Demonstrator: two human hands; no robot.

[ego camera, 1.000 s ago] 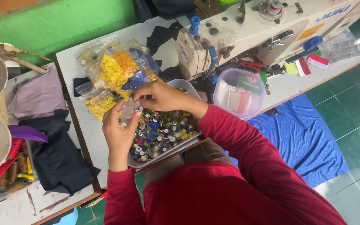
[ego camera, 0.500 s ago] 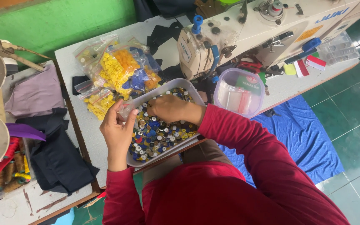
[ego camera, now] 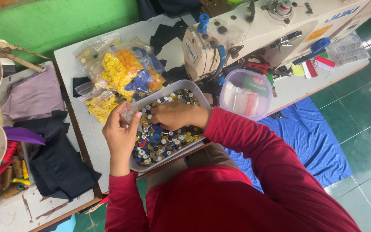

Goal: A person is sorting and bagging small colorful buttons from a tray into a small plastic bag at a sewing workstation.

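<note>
Left hand pinches a small clear bag; right hand fingers buttons, grip unclear.

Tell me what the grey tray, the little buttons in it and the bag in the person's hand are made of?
The grey tray looks like smooth moulded plastic with rounded corners. The buttons look like glossy plastic, shiny and brightly coloured. The small bag in the left hand seems thin clear plastic film, see-through and crinkled.

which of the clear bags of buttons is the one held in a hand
The small clear plastic bag pinched in the left hand, over the grey tray's edge; the bags of yellow and orange buttons lie untouched on the table.
</note>
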